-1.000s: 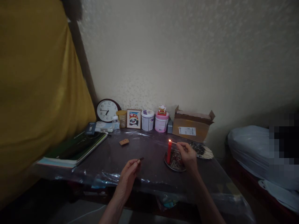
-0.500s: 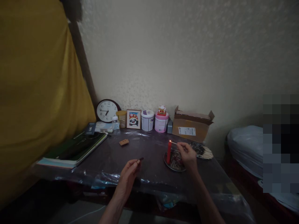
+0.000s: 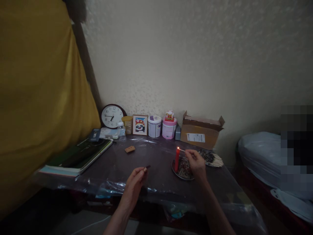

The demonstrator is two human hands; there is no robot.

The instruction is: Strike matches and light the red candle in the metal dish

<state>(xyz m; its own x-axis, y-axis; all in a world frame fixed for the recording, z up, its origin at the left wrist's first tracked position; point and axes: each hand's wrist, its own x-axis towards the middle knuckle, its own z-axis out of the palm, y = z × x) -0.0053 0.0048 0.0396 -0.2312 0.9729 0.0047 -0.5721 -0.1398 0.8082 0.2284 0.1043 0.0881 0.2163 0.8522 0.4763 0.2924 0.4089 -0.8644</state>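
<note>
My right hand (image 3: 197,164) pinches a thin matchstick (image 3: 182,150), its far end at the small flame on top of a red candle (image 3: 177,160). The candle stands upright at the left side of a round metal dish (image 3: 184,178) with dark, speckled residue in it. My left hand (image 3: 135,181) is closed on a small dark-ended piece (image 3: 148,166), held over the table to the left of the dish; its exact kind cannot be made out. Beside my right hand, many matchsticks (image 3: 217,160) with dark heads lie on a second dish.
A small brown piece (image 3: 129,149) lies on the plastic-covered table (image 3: 156,153). Along the wall stand a clock (image 3: 112,116), a framed panda picture (image 3: 140,125), two tubs (image 3: 154,127) and a cardboard box (image 3: 200,132). A yellow curtain (image 3: 44,81) hangs left, near books (image 3: 80,156).
</note>
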